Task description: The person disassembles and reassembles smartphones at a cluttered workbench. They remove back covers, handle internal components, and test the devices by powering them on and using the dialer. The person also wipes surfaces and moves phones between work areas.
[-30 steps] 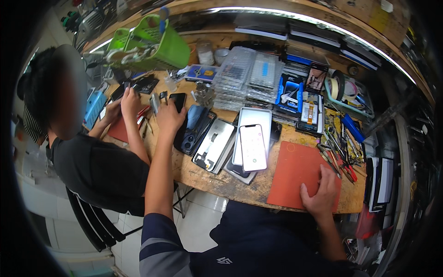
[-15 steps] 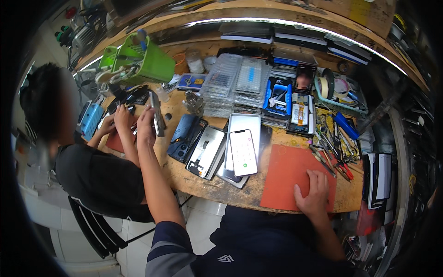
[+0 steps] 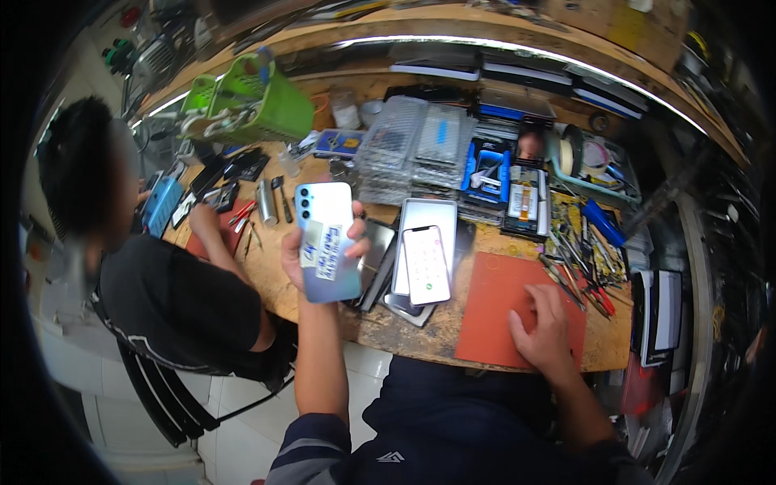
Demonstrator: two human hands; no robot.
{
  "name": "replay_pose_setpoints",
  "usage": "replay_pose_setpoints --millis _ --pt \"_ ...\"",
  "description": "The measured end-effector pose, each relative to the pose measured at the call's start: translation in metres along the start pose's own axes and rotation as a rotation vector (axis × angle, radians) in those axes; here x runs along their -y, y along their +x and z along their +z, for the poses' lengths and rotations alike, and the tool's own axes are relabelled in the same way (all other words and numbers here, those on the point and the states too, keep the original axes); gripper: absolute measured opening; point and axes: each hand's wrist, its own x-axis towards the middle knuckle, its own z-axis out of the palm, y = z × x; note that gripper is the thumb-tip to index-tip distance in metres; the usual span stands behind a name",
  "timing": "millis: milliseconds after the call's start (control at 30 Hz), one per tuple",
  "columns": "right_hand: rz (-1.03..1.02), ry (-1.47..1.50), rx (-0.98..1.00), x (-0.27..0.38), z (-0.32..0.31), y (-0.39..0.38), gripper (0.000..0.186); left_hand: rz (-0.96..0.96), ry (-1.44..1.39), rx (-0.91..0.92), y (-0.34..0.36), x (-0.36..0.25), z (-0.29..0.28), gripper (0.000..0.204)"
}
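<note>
My left hand (image 3: pixel 293 257) is raised over the front of the bench, its fingers wrapped round the edges of a smartphone (image 3: pixel 331 208). The phone's pale, shiny blue-green back faces me, with camera lenses at the upper left and a label with handwriting stuck across the middle. On the orange-red mat (image 3: pixel 485 303) rests my right hand (image 3: pixel 543 327), thumb apart from the slightly bent fingers and nothing in it. Between the hands, a white phone with a lit screen (image 3: pixel 426 263) lies on a pale open box or tray (image 3: pixel 428 212).
To the left a person in black (image 3: pixel 174 291) works at the bench. Bubble-wrapped packs (image 3: pixel 392 137) are stacked at the back, beside a green basket (image 3: pixel 279 113). Pliers and screwdrivers (image 3: pixel 578 259) lie right of the mat, below a teal basket of tape rolls (image 3: pixel 598 166).
My left hand has brought the phone rightward from beside the co-worker and turned its back toward me. It now covers phones lying on the bench. My right hand has barely moved.
</note>
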Motion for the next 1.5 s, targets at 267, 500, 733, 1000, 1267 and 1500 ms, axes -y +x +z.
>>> replay_pose_setpoints --millis 267,500,733,1000,1267,1500 --pt "-0.461 0.243 -0.229 0.012 -0.024 0.109 0.071 -0.276 -0.070 0.183 0.073 0.178 0.008 0.048" --pt "-0.409 0.252 -0.123 -0.025 -0.024 0.132 0.079 -0.413 0.100 0.067 0.065 0.308 -0.008 0.055" --pt "-0.336 0.438 -0.083 -0.073 -0.012 0.111 0.035 -0.420 0.134 -0.053 0.029 0.322 0.013 0.059" --pt "-0.348 0.367 -0.082 -0.081 -0.010 0.097 0.032 -0.373 0.156 -0.158 0.006 0.337 0.025 0.064" --pt "0.087 0.719 0.151 -0.083 -0.026 0.097 0.061 -0.531 0.228 -0.196 0.000 0.335 0.041 0.072" --pt "0.015 1.704 0.268 -0.123 -0.045 0.120 0.066 -0.481 0.163 -0.047 0.010 0.337 0.041 0.076"
